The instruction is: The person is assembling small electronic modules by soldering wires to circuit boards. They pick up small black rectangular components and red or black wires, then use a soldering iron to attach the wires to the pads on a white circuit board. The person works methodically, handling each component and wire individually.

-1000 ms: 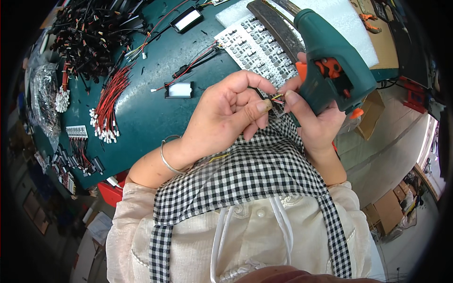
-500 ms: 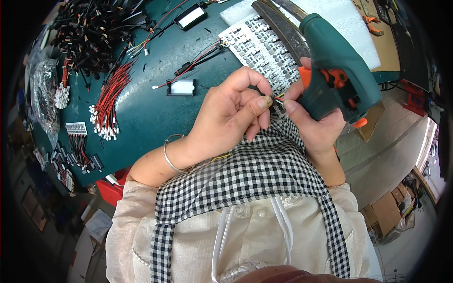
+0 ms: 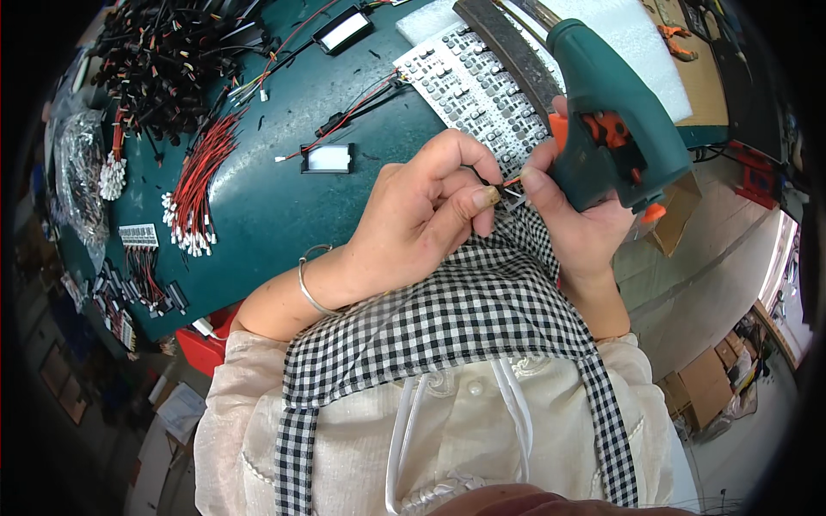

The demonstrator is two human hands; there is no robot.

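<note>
Thumb and index finger of my left hand are pinched on the end of a thin black cable, mostly hidden by the fingers. Fine coloured wires come out of it. Close by, my right hand pinches a short red wire between thumb and index finger. A green gun-shaped tool with an orange trigger lies in the same right hand, its metal barrel pointing away; the tool hides some fingers. Just beyond the hands is a white circuit-board panel with rows of small parts. A dark curved bar lies across it.
Small framed white light modules with leads lie on the green bench. Leftward are red wire leads with white plugs and a heap of black cables. White foam and orange-handled pliers lie at the far right.
The right thumb and index finger have shifted slightly, and a red wire now shows stretched between the hands. The green tool has tilted and moved a little away from me.
</note>
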